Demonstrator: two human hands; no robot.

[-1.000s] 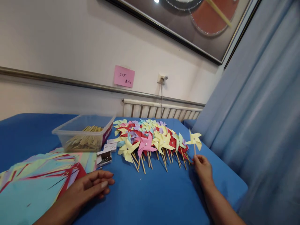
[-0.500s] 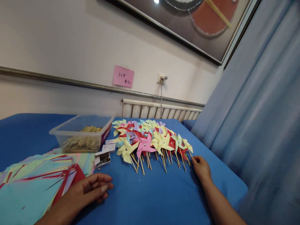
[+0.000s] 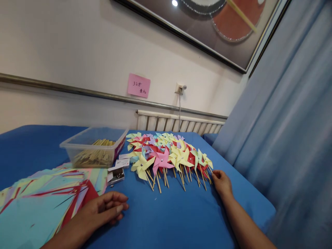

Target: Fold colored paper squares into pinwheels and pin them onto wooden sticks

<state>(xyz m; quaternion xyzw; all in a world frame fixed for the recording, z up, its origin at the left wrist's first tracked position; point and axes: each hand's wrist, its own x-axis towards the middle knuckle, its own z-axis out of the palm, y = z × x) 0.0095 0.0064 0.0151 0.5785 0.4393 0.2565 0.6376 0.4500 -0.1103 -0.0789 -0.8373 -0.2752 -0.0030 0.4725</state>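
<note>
My right hand [image 3: 222, 182] rests at the pinwheels' [image 3: 168, 155] sticks, its grip seemingly closed on one; my left hand [image 3: 103, 209] lies loose and empty on the desk [image 3: 176, 221].

there is one view only, from a camera worn on the person's head; it looks forward and slightly down across a blue table [image 3: 168, 214] toward a pale wall [image 3: 64, 45], so no second view shares any part of the scene; the picture is tilted, the wall rail sloping down toward the right; the near table edge falls below the bottom of the frame, where the left hand [image 3: 103, 209] enters at lower left and the right hand [image 3: 222, 182] at lower right, both close to the lens; the pile of pinwheels [image 3: 166, 154] sits mid-frame, farther off; a framed picture [image 3: 207, 31] is cut off by the top edge; a blue curtain [image 3: 290, 131] fills the right side.
</note>
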